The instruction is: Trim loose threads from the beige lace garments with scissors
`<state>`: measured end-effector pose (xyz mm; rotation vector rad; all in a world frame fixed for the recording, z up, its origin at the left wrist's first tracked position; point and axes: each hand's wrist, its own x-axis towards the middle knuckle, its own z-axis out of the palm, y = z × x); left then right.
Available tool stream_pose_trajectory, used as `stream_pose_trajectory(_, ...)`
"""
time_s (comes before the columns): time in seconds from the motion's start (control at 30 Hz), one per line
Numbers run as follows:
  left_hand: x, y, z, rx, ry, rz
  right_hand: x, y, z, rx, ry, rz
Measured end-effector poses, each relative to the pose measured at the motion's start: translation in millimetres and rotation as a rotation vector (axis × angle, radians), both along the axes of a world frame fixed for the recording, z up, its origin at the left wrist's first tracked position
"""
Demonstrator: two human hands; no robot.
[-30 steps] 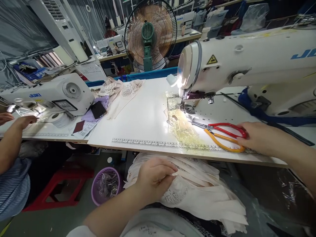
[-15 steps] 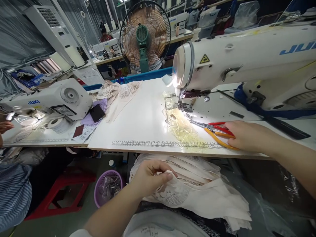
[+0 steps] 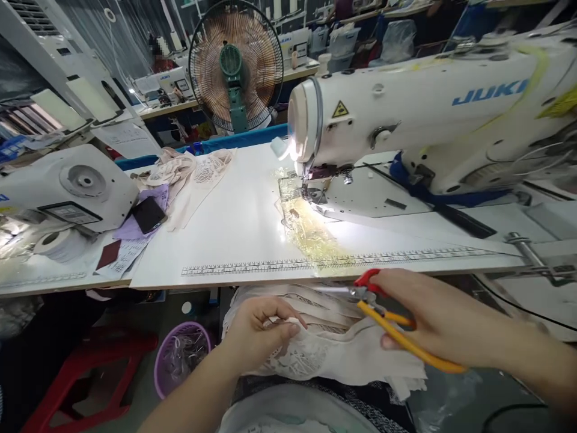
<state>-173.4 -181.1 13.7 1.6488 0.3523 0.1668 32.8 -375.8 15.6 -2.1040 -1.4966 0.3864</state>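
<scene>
Busy sewing workshop here, with a long white worktable [image 3: 234,222] carrying a printed ruler along its front edge and a big white Juki sewing machine [image 3: 419,114] lit up at the needle. Below the table edge, the right hand [image 3: 433,319] is closed around a pair of scissors [image 3: 383,316], one red handle and one orange, fingers wrapped over the loops. The blades point left, so the long axis runs pretty much sideways, tips aimed toward the other hand. The left hand [image 3: 259,331] sits just left of those tips, near but not touching, pinching a small bit of cream lace fabric [image 3: 324,355] between thumb and fingertips. That fabric is part of a stack piled on the lap, right under both hands. So the right hand is the one carrying the tool, the left has the cloth, and the gap between blade tips and pinch is small. Further out: a standing fan [image 3: 237,63], a purple basket [image 3: 180,355] on the floor, and a second sewing machine [image 3: 67,186] at left.
</scene>
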Motion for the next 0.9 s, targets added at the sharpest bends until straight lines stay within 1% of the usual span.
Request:
stream_pose_trajectory(0.1, 4, -3, 0.0, -0.022, 0.052, -0.016, -14, -1, 4.8, -0.140, 0.029, 0.179)
stream_pose_trajectory(0.2, 6, -6, -0.2, -0.028, 0.092, -0.038, -22, -3, 8.9, -0.168, 0.048, 0.225)
stream_pose_trajectory(0.3, 7, -6, 1.0, 0.023, 0.088, -0.044, -25, -7, 9.0, -0.171, 0.038, 0.236)
stream_pose_trajectory(0.43, 8, -6, 2.4, 0.116, 0.031, -0.076, -25, -10, 5.4, -0.173, 0.017, 0.227)
stream_pose_trajectory(0.53, 7, -7, 1.5, 0.168, -0.014, -0.088, -23, -14, -0.9, -0.129, 0.010, 0.213)
stream_pose_trajectory(0.63, 6, -7, -0.2, 0.194, -0.024, -0.080, -20, -19, -10.7, -0.077, -0.029, 0.209)
stream_pose_trajectory(0.73, 5, -7, -1.7, 0.235, -0.055, -0.080, -17, -23, -18.8, -0.077, -0.051, 0.202)
stream_pose_trajectory(0.8, 5, -7, -2.6, 0.254, -0.088, -0.079, -16, -24, -20.7, -0.077, -0.060, 0.197)
stream_pose_trajectory(0.9, 4, -7, -3.7, 0.243, -0.120, -0.076, -19, -22, -17.4, -0.056, -0.082, 0.211)
